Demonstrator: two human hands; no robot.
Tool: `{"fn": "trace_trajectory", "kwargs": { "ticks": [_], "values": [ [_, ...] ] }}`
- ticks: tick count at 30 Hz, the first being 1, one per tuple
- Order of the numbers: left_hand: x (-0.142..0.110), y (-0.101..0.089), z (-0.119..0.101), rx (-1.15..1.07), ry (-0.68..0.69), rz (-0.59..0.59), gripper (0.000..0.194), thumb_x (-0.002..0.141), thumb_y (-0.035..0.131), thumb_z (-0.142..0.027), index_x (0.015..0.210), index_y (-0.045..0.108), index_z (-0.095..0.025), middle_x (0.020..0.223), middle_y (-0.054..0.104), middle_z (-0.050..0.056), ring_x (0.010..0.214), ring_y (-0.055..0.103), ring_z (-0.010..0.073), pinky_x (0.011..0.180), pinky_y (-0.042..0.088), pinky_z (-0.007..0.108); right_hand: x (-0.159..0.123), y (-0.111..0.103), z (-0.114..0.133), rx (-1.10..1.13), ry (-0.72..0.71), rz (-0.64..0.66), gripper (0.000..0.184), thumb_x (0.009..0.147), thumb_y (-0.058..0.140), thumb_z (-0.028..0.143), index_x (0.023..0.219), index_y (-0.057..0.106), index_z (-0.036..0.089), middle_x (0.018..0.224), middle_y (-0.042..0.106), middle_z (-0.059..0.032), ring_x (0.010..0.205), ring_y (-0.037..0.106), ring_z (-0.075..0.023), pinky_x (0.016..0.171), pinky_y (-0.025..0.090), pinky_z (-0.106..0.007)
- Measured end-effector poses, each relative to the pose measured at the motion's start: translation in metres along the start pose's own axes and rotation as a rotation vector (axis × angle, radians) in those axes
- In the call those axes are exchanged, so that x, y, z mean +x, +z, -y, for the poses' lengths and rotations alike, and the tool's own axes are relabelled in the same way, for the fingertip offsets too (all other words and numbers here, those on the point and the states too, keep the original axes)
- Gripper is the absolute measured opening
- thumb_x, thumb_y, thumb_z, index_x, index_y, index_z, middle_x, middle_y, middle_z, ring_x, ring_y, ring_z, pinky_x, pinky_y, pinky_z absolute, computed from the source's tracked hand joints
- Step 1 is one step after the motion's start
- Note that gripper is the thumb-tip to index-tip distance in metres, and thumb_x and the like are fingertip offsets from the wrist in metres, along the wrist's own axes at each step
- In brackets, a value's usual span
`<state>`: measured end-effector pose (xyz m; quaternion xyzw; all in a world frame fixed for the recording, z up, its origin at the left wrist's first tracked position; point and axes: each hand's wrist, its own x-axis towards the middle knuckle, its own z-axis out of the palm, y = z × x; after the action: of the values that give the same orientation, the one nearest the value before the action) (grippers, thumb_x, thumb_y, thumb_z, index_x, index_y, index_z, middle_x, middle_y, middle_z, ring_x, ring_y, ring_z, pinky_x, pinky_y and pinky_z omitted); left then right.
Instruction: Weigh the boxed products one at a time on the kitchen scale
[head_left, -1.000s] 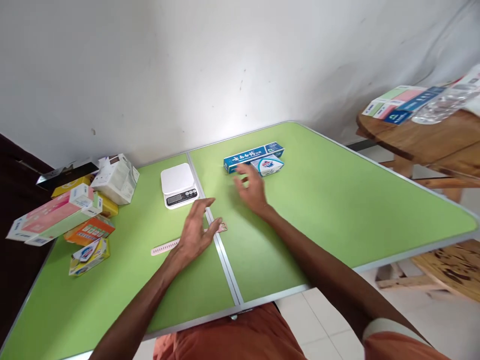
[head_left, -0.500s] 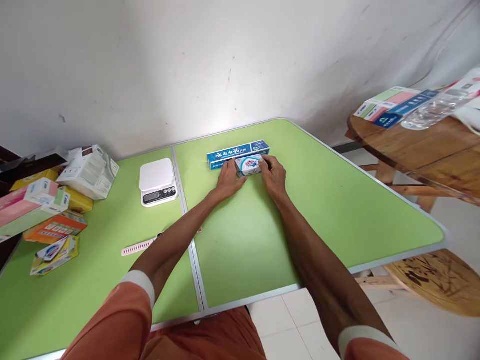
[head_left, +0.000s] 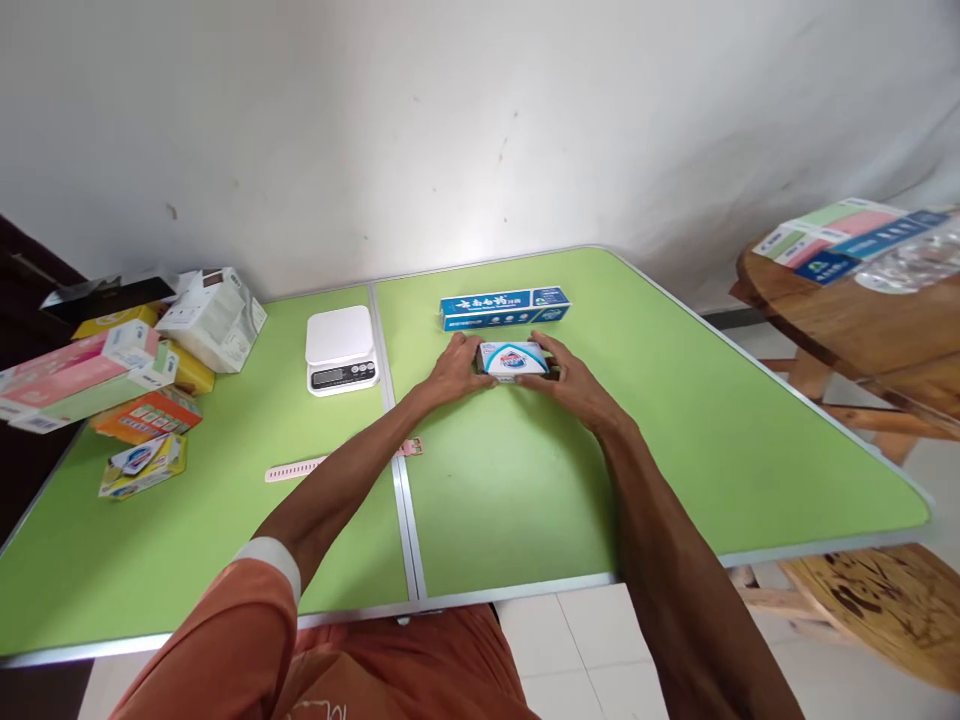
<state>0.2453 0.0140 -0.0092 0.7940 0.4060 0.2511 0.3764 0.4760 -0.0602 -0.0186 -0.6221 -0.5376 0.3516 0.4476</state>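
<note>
Between both hands is a small white and blue soap box [head_left: 513, 359], its printed face toward me. My left hand [head_left: 457, 370] grips its left end, with the thumb at the near edge. At the right end, my right hand [head_left: 574, 380] closes on the box with thumb and fingers. Just behind it, a long blue toothpaste box [head_left: 504, 309] lies flat on the green table [head_left: 675, 430], apart from the soap box. A pink watch strap [head_left: 294, 469] lies partly hidden under my left forearm.
Left of the hands stands a white kitchen scale [head_left: 340, 345]. Several cartons are heaped at the far left, with a yellow soap box [head_left: 144, 467] in front. On the right, a round wooden table [head_left: 847, 335] bears more boxes and a clear plastic bottle [head_left: 911, 262].
Both hands have drawn the soap box toward me, away from the toothpaste box, so a gap now shows between them. The camera view has shifted slightly.
</note>
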Motion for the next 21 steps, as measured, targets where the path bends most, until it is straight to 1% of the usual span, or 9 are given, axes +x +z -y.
{"fn": "trace_trajectory", "kwargs": {
  "ticks": [3, 4, 6, 8, 10, 13, 15, 18, 21],
  "values": [
    [-0.023, -0.018, 0.0, 0.0, 0.0, 0.02, 0.056, 0.078, 0.095, -0.032, 0.125, 0.067, -0.02, 0.125, 0.059, 0.008, 0.104, 0.067, 0.025, 0.097, 0.064, 0.045, -0.012, 0.006, 0.012, 0.043, 0.027, 0.101, 0.097, 0.063, 0.102, 0.053, 0.151, 0.071, 0.024, 0.139, 0.079, -0.0162, 0.117, 0.08, -0.039, 0.106, 0.067, -0.06],
    [-0.033, -0.028, -0.001, 0.012, -0.006, 0.018, 0.056, 0.08, 0.095, -0.035, 0.127, 0.067, -0.02, 0.125, 0.059, 0.008, 0.104, 0.067, 0.025, 0.096, 0.064, 0.045, -0.014, 0.012, 0.017, 0.057, 0.023, 0.119, 0.097, 0.062, 0.103, 0.055, 0.149, 0.072, 0.025, 0.136, 0.08, -0.0158, 0.113, 0.081, -0.0384, 0.102, 0.068, -0.059],
    [-0.056, -0.054, -0.003, 0.032, -0.019, -0.006, 0.057, 0.085, 0.092, -0.043, 0.131, 0.067, -0.02, 0.127, 0.06, 0.01, 0.106, 0.068, 0.0259, 0.093, 0.065, 0.045, -0.015, 0.03, 0.032, 0.087, -0.013, 0.156, 0.096, 0.062, 0.103, 0.058, 0.147, 0.072, 0.026, 0.137, 0.081, -0.0153, 0.112, 0.08, -0.0378, 0.098, 0.069, -0.057],
    [-0.08, -0.087, -0.003, 0.049, -0.029, -0.057, 0.057, 0.09, 0.088, -0.048, 0.135, 0.067, -0.02, 0.131, 0.061, 0.013, 0.109, 0.068, 0.0273, 0.091, 0.066, 0.045, -0.01, 0.055, 0.051, 0.112, -0.076, 0.201, 0.093, 0.063, 0.103, 0.059, 0.144, 0.072, 0.026, 0.14, 0.08, -0.0151, 0.119, 0.078, -0.0381, 0.097, 0.067, -0.056],
    [-0.101, -0.123, 0.002, 0.083, -0.023, -0.134, 0.059, 0.092, 0.087, -0.051, 0.139, 0.067, -0.021, 0.134, 0.062, 0.014, 0.113, 0.069, 0.0287, 0.091, 0.066, 0.045, 0.001, 0.087, 0.071, 0.123, -0.157, 0.242, 0.087, 0.066, 0.102, 0.059, 0.142, 0.073, 0.026, 0.143, 0.079, -0.0144, 0.126, 0.075, -0.0387, 0.096, 0.066, -0.053],
    [-0.123, -0.172, 0.021, 0.163, -0.025, -0.284, 0.068, 0.09, 0.088, -0.054, 0.148, 0.066, -0.024, 0.137, 0.065, 0.013, 0.12, 0.068, 0.0305, 0.099, 0.064, 0.048, 0.025, 0.139, 0.099, 0.12, -0.275, 0.278, 0.081, 0.07, 0.098, 0.057, 0.141, 0.073, 0.027, 0.144, 0.077, -0.0126, 0.131, 0.072, -0.0388, 0.094, 0.064, -0.05],
    [-0.131, -0.196, 0.039, 0.207, -0.058, -0.374, 0.073, 0.089, 0.088, -0.057, 0.151, 0.066, -0.025, 0.139, 0.066, 0.013, 0.128, 0.067, 0.0329, 0.108, 0.061, 0.051, 0.041, 0.171, 0.114, 0.095, -0.328, 0.287, 0.08, 0.072, 0.096, 0.052, 0.144, 0.071, 0.028, 0.144, 0.075, -0.0123, 0.134, 0.069, -0.0383, 0.097, 0.063, -0.05],
    [-0.135, -0.218, 0.067, 0.213, -0.125, -0.444, 0.078, 0.087, 0.088, -0.061, 0.153, 0.066, -0.025, 0.147, 0.067, 0.016, 0.143, 0.062, 0.0378, 0.121, 0.053, 0.058, 0.059, 0.209, 0.125, 0.036, -0.36, 0.288, 0.078, 0.074, 0.096, 0.043, 0.146, 0.071, 0.028, 0.146, 0.072, -0.013, 0.141, 0.062, -0.039, 0.109, 0.059, -0.055],
    [-0.133, -0.224, 0.09, 0.169, -0.178, -0.456, 0.078, 0.087, 0.088, -0.062, 0.154, 0.067, -0.028, 0.158, 0.063, 0.017, 0.154, 0.054, 0.0406, 0.127, 0.047, 0.061, 0.071, 0.229, 0.127, -0.013, -0.37, 0.282, 0.073, 0.074, 0.097, 0.038, 0.142, 0.072, 0.029, 0.15, 0.071, -0.0122, 0.144, 0.055, -0.0409, 0.116, 0.053, -0.062]
  ]
}}
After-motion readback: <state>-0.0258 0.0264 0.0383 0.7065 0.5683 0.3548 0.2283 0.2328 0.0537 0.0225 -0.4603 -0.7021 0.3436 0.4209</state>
